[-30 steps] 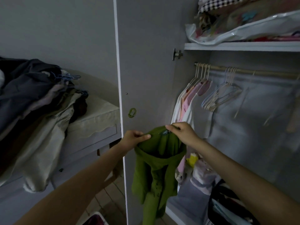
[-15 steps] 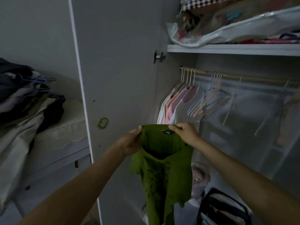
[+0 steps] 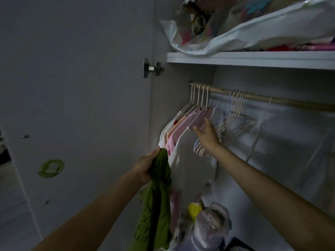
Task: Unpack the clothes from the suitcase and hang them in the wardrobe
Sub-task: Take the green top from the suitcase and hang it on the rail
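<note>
Two hands are working at the open wardrobe. Your left hand (image 3: 145, 167), low in the centre of the frame, is gripping the bunched green knitted garment (image 3: 155, 201), which is hanging down beside the grey wardrobe door (image 3: 81, 87). Your right hand (image 3: 206, 134), fingers spread apart, is reaching among the pale plastic hangers (image 3: 233, 122) on the wooden rail (image 3: 290, 101), right of centre, just beside the hung pink and white clothes (image 3: 183, 134).
</note>
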